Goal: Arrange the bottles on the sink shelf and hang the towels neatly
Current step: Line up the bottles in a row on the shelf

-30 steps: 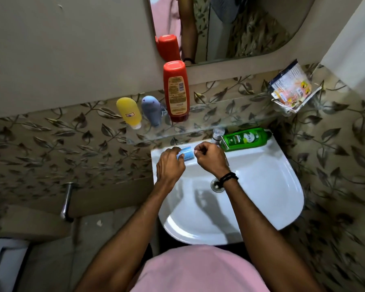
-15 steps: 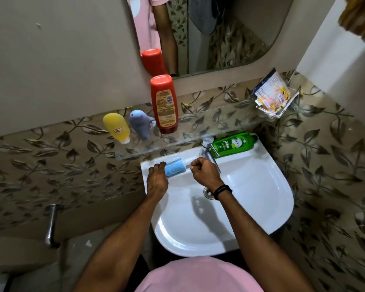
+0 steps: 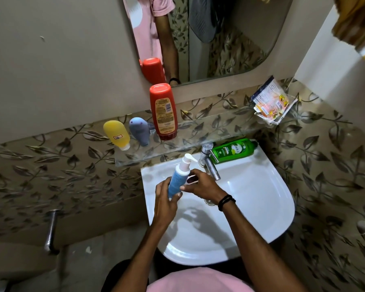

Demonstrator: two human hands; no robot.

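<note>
Both hands hold a blue pump bottle (image 3: 176, 180) with a white pump head, tilted upright over the white sink (image 3: 261, 199). My left hand (image 3: 165, 196) grips its lower body; my right hand (image 3: 200, 186) touches its right side. On the glass shelf (image 3: 209, 131) stand a yellow bottle (image 3: 116, 134), a small grey-blue bottle (image 3: 139, 130) and a tall red bottle (image 3: 163, 111). A green bottle (image 3: 233, 150) lies on its side on the sink's back rim, by the tap (image 3: 209, 163). A yellow-brown towel (image 3: 356, 22) hangs at the top right.
A clear corner holder (image 3: 282, 118) with sachets (image 3: 269, 101) sits right of the shelf. The mirror (image 3: 209, 36) is above it. A metal pipe (image 3: 51, 230) sticks out at lower left.
The blue bottle lay sideways on the sink's back rim between my hands; it now stands lifted and tilted upright over the basin, with its white pump showing.
</note>
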